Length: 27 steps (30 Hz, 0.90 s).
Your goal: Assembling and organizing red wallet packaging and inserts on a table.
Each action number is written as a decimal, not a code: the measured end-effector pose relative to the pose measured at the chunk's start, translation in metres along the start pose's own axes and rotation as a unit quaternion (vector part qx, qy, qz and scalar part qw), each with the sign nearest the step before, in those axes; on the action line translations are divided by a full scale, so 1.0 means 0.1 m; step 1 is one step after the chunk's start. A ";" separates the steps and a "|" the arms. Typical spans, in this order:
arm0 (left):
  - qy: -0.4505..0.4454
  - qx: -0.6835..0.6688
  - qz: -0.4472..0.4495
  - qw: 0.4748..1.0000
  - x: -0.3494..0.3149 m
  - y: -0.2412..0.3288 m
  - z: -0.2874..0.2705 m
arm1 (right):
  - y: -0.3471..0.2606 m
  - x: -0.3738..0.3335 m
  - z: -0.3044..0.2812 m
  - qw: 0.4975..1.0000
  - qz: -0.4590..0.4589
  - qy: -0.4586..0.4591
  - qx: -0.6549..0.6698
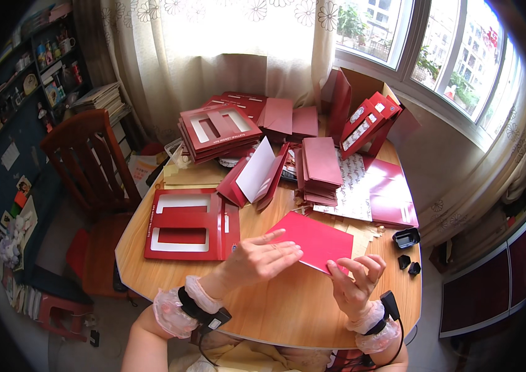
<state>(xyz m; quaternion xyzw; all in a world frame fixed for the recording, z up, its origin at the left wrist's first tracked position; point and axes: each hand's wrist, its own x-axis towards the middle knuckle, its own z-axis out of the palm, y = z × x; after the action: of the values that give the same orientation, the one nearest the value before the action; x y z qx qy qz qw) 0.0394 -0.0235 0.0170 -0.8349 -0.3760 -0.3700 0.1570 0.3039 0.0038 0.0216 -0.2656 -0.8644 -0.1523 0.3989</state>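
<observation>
Red panel (319, 240) between the person's two hands, near the centre of the frame, above the wooden table (294, 316); from my remote seat I cannot tell whether it rests flat or is partly raised. The relation I read as decisive is at its lower edge: the panel lies to the upper right of the left hand (264, 259) and to the upper left of the right hand (357, 282). The left fingers are straight and slightly fanned, overlapping the panel's left part; I cannot tell how firmly they touch. The right thumb meets the lower right corner, which makes the right hand the nearer to that end, while its other fingers stand bent and loosely spread; I cannot make out a pinch. The panel's long axis slants from upper left to lower right, its lower end pointing toward the right hand. To its left I note a red box with cut-out windows (216, 223); above it, a stack of red boxes (320, 162); at the right, a black plastic tray (407, 238)
</observation>
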 end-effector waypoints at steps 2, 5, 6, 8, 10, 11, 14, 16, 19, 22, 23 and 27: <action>0.006 0.004 0.000 1.000 -0.01 -0.08 -0.05 | 0.04 -0.01 -0.05 1.000 0.013 0.001 -0.028; 0.011 0.008 -0.003 1.000 -0.01 -0.09 -0.06 | 0.05 0.01 -0.08 1.000 0.007 0.003 -0.029; 0.014 0.001 0.004 1.000 0.00 -0.09 -0.07 | 0.06 0.00 -0.09 1.000 0.007 0.003 -0.029; 0.017 -0.003 0.011 1.000 0.00 -0.10 -0.08 | 0.07 0.00 -0.10 1.000 0.007 0.013 -0.022; 0.013 -0.050 0.019 0.998 -0.01 -0.13 -0.06 | 0.09 -0.02 -0.09 1.000 0.003 0.014 -0.027; 0.013 -0.051 0.019 0.998 -0.01 -0.15 -0.07 | 0.10 -0.02 -0.09 0.999 -0.001 0.014 -0.033; 0.022 -0.077 0.012 0.997 0.00 -0.21 -0.10 | 0.14 -0.01 -0.10 0.999 0.008 0.026 -0.037; 0.014 -0.086 -0.006 0.996 -0.03 -0.25 -0.12 | 0.16 0.00 -0.13 0.999 0.016 0.025 -0.029; 0.020 -0.095 -0.009 0.995 -0.03 -0.24 -0.13 | 0.16 0.00 -0.13 0.999 0.019 0.023 -0.023; 0.033 -0.098 -0.026 0.994 -0.05 -0.24 -0.12 | 0.13 0.00 -0.12 1.000 0.019 0.020 -0.014; 0.033 -0.097 -0.026 0.994 -0.06 -0.25 -0.11 | 0.12 0.00 -0.12 1.000 0.017 0.022 -0.010; 0.051 -0.113 -0.104 0.987 -0.03 -0.22 -0.08 | 0.14 -0.01 -0.12 0.999 0.022 0.035 -0.012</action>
<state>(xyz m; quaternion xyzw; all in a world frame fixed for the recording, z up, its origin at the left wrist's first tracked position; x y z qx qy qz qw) 0.0177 -0.0149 0.0196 -0.7835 -0.4082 -0.4666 0.0415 0.3201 0.0094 0.0286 -0.2833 -0.8419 -0.1633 0.4293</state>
